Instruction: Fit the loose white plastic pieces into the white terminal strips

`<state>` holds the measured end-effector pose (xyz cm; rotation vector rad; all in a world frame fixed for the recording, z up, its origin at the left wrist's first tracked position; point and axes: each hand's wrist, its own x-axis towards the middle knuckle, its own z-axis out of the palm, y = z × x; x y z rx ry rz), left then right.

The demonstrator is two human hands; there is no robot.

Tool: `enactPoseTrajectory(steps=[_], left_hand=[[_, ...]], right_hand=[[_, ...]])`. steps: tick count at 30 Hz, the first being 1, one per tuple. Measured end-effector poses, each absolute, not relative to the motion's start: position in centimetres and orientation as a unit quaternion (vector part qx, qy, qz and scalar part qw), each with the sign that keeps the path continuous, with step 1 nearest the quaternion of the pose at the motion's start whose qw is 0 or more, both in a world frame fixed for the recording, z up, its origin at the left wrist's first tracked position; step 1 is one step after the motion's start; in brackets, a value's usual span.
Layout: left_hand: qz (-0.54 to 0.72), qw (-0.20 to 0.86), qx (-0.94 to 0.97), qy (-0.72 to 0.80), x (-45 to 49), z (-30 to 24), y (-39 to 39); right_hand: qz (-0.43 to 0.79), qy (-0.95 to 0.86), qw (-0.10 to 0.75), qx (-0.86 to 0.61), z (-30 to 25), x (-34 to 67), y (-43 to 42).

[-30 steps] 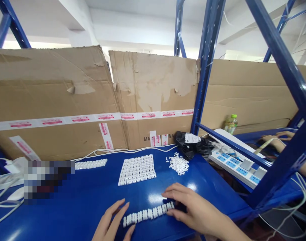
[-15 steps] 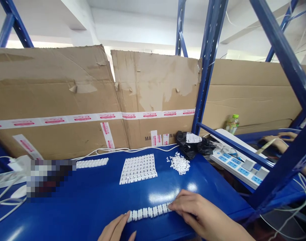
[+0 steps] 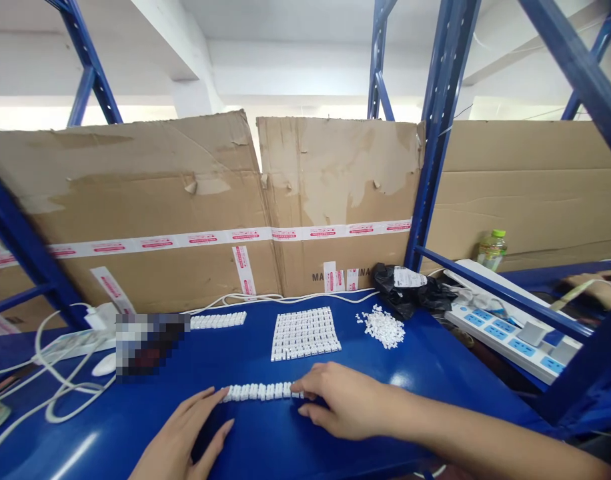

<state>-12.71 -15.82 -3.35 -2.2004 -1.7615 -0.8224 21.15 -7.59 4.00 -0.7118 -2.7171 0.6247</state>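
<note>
Head view: a strip of white terminal blocks [image 3: 259, 392] lies across the near side of a blue steel bench [image 3: 435, 373], its right end pinched by the right hand [image 3: 345, 401]. The left hand [image 3: 183, 427] is held open, fingertips just beside the strip's left end. Farther off, a flat grid of blocks [image 3: 305, 333] and a loose pile of small white pieces [image 3: 381, 327] are laid out. Far right, a black plastic bag [image 3: 400, 288] is seen, contents hidden, with a green-capped plastic bottle [image 3: 492, 250] behind a power strip [image 3: 510, 339]. A co-worker's hand [image 3: 595, 290] is seen beyond.
</note>
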Motion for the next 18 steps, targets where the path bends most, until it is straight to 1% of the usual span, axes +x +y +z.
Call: enactPoseTrajectory(steps=[5,8,11,14,18], left_hand=[[-0.235,0.103,-0.736,-0.626,-17.1,-2.4,-13.2],[-0.223,0.100,-0.734,-0.634,-19.3,-2.1,-10.9],[-0.216,0.101,-0.722,-0.650,-20.9,-1.9,-9.0],[-0.199,0.101,-0.716,-0.662,-21.7,-1.6,-7.8],[-0.176,0.117,-0.711,-0.670,-22.4,-1.2,-6.7]], right_hand=[[0.242,-0.932,0.108,-0.249,3.7,15.4,-4.6],[0.262,-0.925,0.118,-0.247,3.7,12.3,-2.8],[0.247,-0.933,0.114,-0.234,4.0,10.0,-1.1],[0.242,-0.934,0.118,-0.236,4.2,8.5,0.4],[0.268,-0.927,0.133,-0.228,3.9,7.3,2.4]])
